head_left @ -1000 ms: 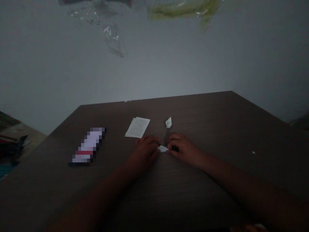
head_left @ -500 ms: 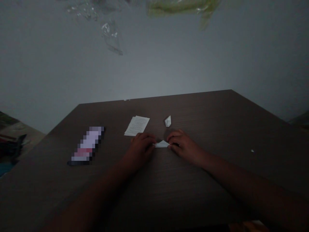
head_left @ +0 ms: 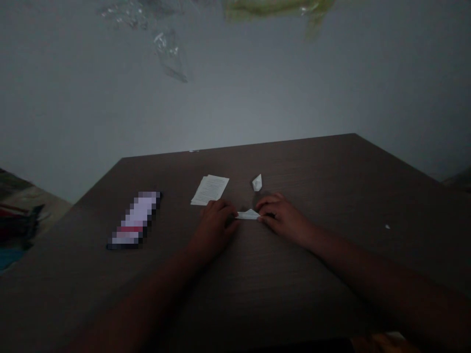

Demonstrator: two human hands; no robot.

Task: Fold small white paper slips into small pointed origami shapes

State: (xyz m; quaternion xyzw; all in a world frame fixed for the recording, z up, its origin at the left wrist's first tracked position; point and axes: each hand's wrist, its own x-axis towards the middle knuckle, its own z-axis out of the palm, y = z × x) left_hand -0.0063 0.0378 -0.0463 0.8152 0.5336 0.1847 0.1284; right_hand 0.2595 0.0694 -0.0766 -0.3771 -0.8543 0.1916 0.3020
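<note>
Between my two hands is a small folded piece of white paper (head_left: 248, 214), shaped like a low boat with a peak in its middle. My left hand (head_left: 217, 223) pinches its left end between thumb and fingers. The right end is pinched by my right hand (head_left: 282, 218), whose fingers curl over with a dark gap above the thumb. Just beyond the hands stands a small folded paper boat (head_left: 257, 183). Printed paper sheets (head_left: 210, 189) lie in a loose stack behind my left hand, their near edge close to its fingers.
A phone (head_left: 135, 219) with a lit, pixelated screen lies on the dark wooden table (head_left: 324, 166) at the left. A tiny paper scrap (head_left: 387, 226) is at the right. Behind the table rises a pale wall (head_left: 257, 88), with clear plastic (head_left: 171, 54) and yellow plastic (head_left: 275, 11) hanging above.
My hands have drawn slightly apart, so more of the folded paper shows, now longer and with a straight lower edge. Paper boat, sheets and phone keep their places on the table.
</note>
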